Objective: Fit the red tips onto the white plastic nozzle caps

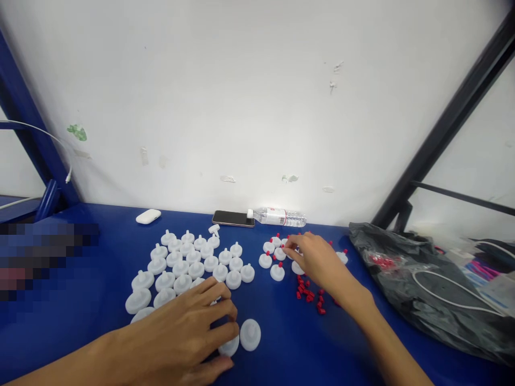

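My left hand [193, 332] reaches in from the lower left, its fingers bent over a white disc [229, 346] and touching it. Another white disc [250, 335] lies just right of the fingertips. Behind that hand spreads a group of white discs with nozzles [181, 268]. My right hand [314, 257] is at the group of discs with red caps [277, 272], its thumb and fingers pinched together near a red tip; what they hold is too small to make out. Loose red caps [308, 294] lie below this hand.
A black phone [233, 218] and a clear bottle [276, 216] lie along the wall, with a white case [148, 216] at the back left. A black plastic bag [426, 295] with a cable and packets covers the right side. Metal posts stand at both sides.
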A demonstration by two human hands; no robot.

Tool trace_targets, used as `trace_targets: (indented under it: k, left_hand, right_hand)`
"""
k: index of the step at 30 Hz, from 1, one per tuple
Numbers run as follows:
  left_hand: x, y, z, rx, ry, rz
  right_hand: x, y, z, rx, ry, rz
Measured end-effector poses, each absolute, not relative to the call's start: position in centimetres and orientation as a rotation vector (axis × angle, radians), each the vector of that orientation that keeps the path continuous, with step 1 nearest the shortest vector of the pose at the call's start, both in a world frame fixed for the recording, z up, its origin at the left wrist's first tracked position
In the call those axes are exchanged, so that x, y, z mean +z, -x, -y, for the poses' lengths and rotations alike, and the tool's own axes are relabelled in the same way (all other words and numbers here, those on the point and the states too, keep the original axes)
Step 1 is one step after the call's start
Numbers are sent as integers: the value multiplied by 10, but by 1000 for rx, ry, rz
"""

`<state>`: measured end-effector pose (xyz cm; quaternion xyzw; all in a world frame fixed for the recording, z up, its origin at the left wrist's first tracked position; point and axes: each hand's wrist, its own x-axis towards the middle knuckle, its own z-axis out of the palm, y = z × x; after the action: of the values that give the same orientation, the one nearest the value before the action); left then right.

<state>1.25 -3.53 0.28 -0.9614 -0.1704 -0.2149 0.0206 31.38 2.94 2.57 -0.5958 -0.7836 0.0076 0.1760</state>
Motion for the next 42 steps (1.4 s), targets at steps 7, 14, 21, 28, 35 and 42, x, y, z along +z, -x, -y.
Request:
trace_targets:
  k: [7,14,21,28,35,42]
  left_hand:
    - [8,-13,33,-563,2988,584]
    - [4,-10,30,-528,2916,579]
    - [-4,-7,24,-1035,2761,694]
    - [-8,-6,21,-1160,2714,820]
    - [-8,-7,23,-1163,2733,782]
    - [-3,-3,22,-1119,2672,734]
  right_hand:
    - [41,-301,-18,330,1493,1995]
    - [39,-285,-12,546,1251,1970]
    - [41,-263,10,727,866,1946]
    - [32,-256,18,849,830,2018]
    - [26,-249,14,914,727,2032]
    - [28,-248,18,983,758,1994]
